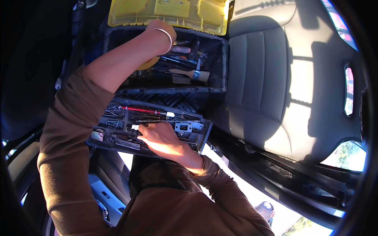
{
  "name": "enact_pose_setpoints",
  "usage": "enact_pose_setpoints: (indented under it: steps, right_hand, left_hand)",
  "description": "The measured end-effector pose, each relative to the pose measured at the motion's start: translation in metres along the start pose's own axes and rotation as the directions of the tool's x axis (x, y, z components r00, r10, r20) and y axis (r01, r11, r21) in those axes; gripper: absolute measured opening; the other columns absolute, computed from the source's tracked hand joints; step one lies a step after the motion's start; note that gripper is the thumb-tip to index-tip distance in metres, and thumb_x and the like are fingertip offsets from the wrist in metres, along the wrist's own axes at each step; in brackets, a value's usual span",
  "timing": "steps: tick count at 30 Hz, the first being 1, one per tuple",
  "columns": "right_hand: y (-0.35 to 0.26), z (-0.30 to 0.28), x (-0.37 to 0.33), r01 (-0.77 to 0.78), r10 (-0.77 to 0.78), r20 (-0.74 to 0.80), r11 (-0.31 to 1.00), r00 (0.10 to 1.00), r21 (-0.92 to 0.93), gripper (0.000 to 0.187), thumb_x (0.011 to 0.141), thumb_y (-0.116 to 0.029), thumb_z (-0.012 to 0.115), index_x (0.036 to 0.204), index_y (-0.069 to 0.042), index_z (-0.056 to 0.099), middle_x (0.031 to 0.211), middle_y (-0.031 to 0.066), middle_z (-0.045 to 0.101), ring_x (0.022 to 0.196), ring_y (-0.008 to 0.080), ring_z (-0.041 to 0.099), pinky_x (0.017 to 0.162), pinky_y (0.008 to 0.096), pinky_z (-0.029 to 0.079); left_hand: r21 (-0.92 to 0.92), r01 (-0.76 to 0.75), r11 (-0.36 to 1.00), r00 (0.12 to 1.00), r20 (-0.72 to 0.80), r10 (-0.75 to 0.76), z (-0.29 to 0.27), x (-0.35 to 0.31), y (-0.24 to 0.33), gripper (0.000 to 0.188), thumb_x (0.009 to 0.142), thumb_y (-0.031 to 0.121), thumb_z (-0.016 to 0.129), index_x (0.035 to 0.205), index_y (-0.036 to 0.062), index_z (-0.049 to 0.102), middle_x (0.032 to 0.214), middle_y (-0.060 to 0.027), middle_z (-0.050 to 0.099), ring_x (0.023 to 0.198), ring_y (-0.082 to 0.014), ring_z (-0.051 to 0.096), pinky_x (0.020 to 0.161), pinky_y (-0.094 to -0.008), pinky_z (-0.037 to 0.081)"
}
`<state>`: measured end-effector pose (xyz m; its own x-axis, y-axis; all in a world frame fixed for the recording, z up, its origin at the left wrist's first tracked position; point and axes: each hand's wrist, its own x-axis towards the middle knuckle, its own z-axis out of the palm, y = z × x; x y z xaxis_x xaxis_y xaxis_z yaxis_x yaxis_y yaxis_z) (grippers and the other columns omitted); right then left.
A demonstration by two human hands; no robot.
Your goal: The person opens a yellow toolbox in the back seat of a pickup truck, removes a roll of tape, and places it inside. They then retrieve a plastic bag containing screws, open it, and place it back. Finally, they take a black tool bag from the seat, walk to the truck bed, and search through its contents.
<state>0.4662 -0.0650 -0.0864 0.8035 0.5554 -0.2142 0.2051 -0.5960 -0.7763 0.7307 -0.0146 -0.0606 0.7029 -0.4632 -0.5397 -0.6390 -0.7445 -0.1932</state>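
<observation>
My left hand (160,28) reaches over the back of a black toolbox (225,59), by the raised yellow lid (173,8). The wrist is bent and the fingers are hidden. My right hand (159,135) is over a dark compartment tray (208,135) in front of the toolbox. Its fingers are curled and drawn together among the small parts; what they hold, if anything, I cannot make out. A small white piece (135,127) lies beside the fingertips. A metal plate with a square hole (183,127) and a red rod-shaped tool (143,110) rest in the tray.
Inside the toolbox lie a paintbrush (200,75), a yellow round-edged thing (148,64) partly under my left arm, and several tools. Screws (114,124) fill a compartment. A grey car seat (256,70) stands to the right, with the dark door sill (275,169) below it.
</observation>
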Motion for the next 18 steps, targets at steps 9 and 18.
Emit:
enact_pose_setpoints:
  steps: [9, 18]
  right_hand:
    - [0.004, 0.005, -0.002, 0.07, -0.068, -0.082, 0.997, 0.994, 0.018, 0.02, 0.088, -0.015, 0.075, 0.094, 0.002, 0.067, 0.073, 0.0182, 0.069, 0.072, 0.0377, 0.071, 0.063, 0.0468, 0.056]
    - [0.001, 0.002, 0.0, 0.029, -0.029, 0.033, 0.999, 0.999, -0.012, 0.02, 0.091, -0.017, 0.072, 0.097, 0.001, 0.068, 0.07, 0.0165, 0.068, 0.068, 0.0352, 0.071, 0.06, 0.0443, 0.055]
  left_hand:
    - [0.091, -0.133, 0.987, 0.991, 0.008, 0.133, -0.001, 0.025, 0.007, 0.026, 0.08, 0.017, 0.081, 0.105, 0.0119, 0.083, 0.106, -0.0107, 0.079, 0.101, -0.0283, 0.076, 0.084, -0.0382, 0.06]
    - [-0.121, -0.183, 0.976, 0.981, -0.092, 0.173, -0.009, -0.039, -0.012, 0.017, 0.085, 0.014, 0.077, 0.1, 0.0047, 0.08, 0.095, -0.0164, 0.075, 0.096, -0.0314, 0.074, 0.084, -0.0403, 0.06]
